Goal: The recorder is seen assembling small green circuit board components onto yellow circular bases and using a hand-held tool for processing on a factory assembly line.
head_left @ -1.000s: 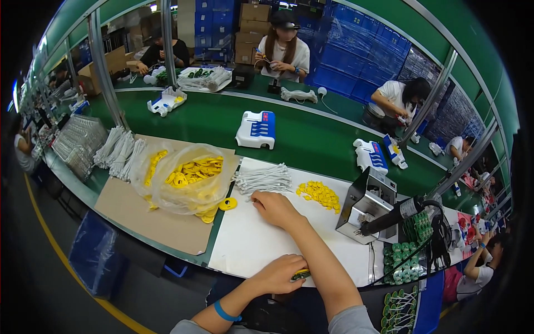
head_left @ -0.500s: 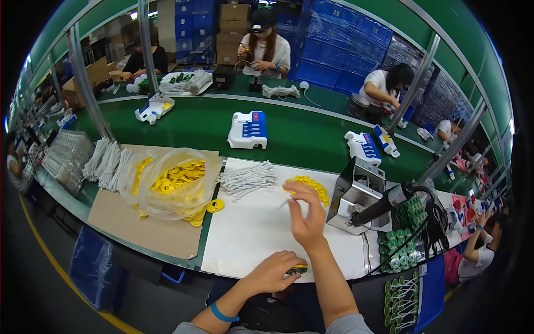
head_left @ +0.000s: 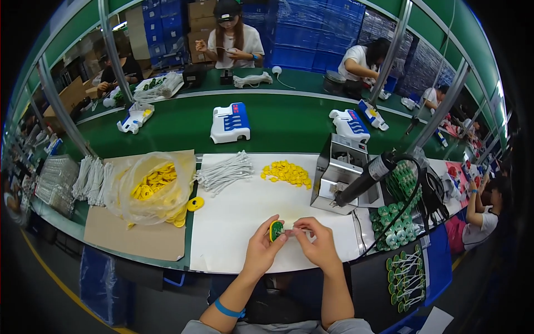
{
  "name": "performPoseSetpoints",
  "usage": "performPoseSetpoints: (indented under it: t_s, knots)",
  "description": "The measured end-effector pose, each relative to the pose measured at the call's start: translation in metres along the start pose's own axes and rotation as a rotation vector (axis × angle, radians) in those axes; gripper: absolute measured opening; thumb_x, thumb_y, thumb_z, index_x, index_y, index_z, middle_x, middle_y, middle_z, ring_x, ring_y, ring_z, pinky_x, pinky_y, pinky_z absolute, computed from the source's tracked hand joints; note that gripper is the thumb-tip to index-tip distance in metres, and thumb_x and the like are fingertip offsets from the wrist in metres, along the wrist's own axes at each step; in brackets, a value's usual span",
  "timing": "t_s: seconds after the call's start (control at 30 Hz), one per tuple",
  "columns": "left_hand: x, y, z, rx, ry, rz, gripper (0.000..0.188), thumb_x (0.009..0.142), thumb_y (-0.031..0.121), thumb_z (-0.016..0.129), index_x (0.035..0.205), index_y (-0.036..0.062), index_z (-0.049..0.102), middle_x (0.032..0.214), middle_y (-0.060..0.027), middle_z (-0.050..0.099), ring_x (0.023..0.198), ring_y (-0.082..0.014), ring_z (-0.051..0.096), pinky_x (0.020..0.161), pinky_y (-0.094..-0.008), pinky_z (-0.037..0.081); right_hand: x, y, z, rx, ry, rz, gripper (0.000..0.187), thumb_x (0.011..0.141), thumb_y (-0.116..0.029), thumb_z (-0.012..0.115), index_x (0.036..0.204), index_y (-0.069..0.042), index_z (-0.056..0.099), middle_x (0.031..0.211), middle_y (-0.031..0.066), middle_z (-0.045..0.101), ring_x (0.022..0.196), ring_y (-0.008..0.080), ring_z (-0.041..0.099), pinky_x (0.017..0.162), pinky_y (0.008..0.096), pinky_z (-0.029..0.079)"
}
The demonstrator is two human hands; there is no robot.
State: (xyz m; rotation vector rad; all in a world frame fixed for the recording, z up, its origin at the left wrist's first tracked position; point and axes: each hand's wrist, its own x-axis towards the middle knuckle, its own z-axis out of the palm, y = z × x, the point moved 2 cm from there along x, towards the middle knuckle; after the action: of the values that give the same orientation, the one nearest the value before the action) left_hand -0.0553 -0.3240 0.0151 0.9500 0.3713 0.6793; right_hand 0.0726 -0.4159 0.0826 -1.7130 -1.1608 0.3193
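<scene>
Over the near edge of the white work surface, my left hand point(head_left: 261, 247) is closed on a small round green circuit board point(head_left: 280, 229) with a yellow plastic cover point(head_left: 272, 230) against it. My right hand point(head_left: 317, 242) pinches a small white cable end point(head_left: 287, 227) at the board's right side. Most of that cable is hidden by the fingers, and whether it is seated in the board cannot be told. Farther off lie a bundle of white cables point(head_left: 225, 173) and a spread of small yellow parts point(head_left: 286, 173).
To the left, a plastic bag point(head_left: 119, 183) of yellow covers sits on cardboard point(head_left: 133, 239). A metal device point(head_left: 328, 178) with a black cylindrical tool point(head_left: 364, 181) stands right, beside stacked green boards point(head_left: 395, 222) and wired boards point(head_left: 405, 278). White-and-blue housings point(head_left: 231, 122) lie on the green belt; people work beyond.
My right hand has come down from near the yellow parts to the board. My left hand has lifted and turned the board and cover upright. The whole view has shifted slightly.
</scene>
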Motion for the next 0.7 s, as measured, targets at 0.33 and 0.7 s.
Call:
performPoseSetpoints:
  t_s: [0.33,0.7]
  knots:
    - [0.022,-0.052,0.031,0.205,0.026,0.133,0.051,0.099,-0.009,0.057,0.149,-0.0049,0.045,0.142,-0.0197,0.058,0.13,-0.0203,0.056,0.107,-0.0299,0.046,-0.012,0.078,-0.011,0.063,0.1,-0.042,0.011,0.087,-0.002,0.074,0.096,-0.001,0.068,0.09,0.0119,0.072,0.077,0.0237,0.07,0.069,0.0322,0.056]
    - [0.048,-0.082,0.043,0.567,0.086,0.197,0.051,0.096,-0.003,0.065,0.145,0.0041,0.056,0.126,-0.0204,0.069,0.111,-0.0178,0.067,0.095,-0.0296,0.053,-0.003,0.126,-0.024,-0.095,0.063,-0.152,0.011,0.086,0.005,0.07,0.095,-0.001,0.068,0.086,0.0106,0.07,0.073,0.0226,0.068,0.063,0.0305,0.056]
